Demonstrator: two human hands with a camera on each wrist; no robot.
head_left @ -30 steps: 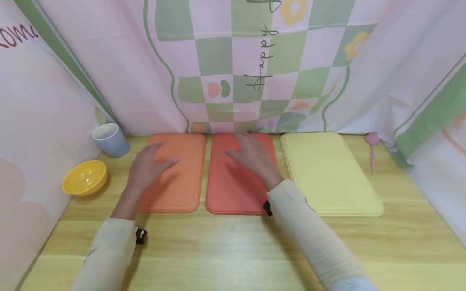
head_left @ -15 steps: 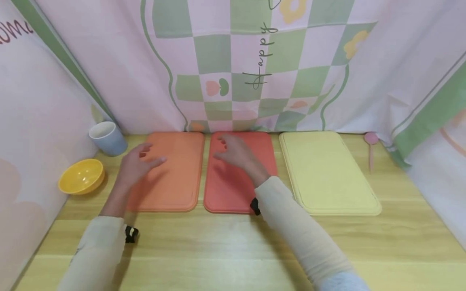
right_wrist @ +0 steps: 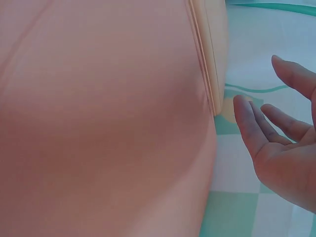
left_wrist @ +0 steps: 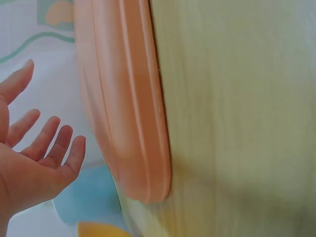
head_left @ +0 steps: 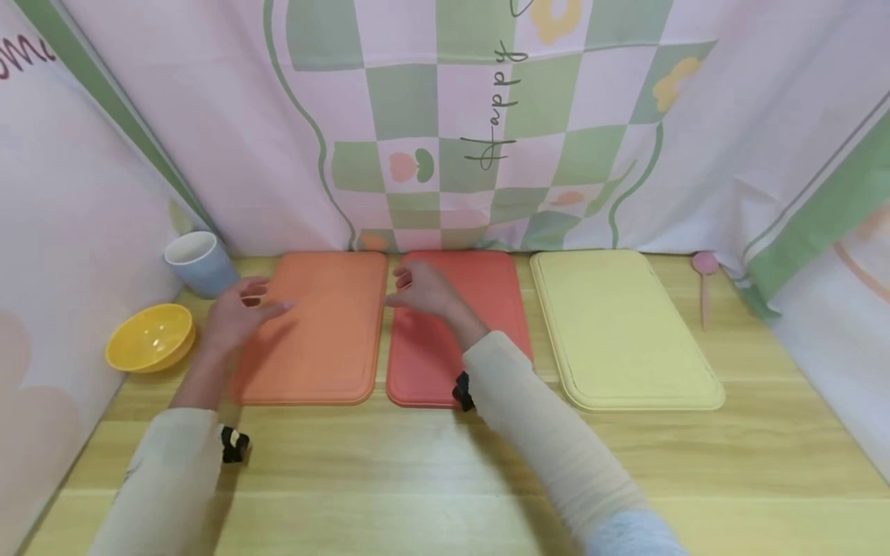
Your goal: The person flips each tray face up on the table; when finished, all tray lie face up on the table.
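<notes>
wooden table (head_left: 431,494) — rectangular orange board (head_left: 327,332), rectangular red board (head_left: 487,289), likely spaced for access; left grip (head_left: 232,315), right grip (head_left: 427,290) hover relaxed, empty.

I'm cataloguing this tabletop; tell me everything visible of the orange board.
The orange board is a rectangle with rounded corners, plastic-looking, with a line along its edge. It lies flat on the wood-grained table, left of the red board, a narrow gap between. The left hand hovers by its left side, apparently not touching, and casts a shadow there.
</notes>
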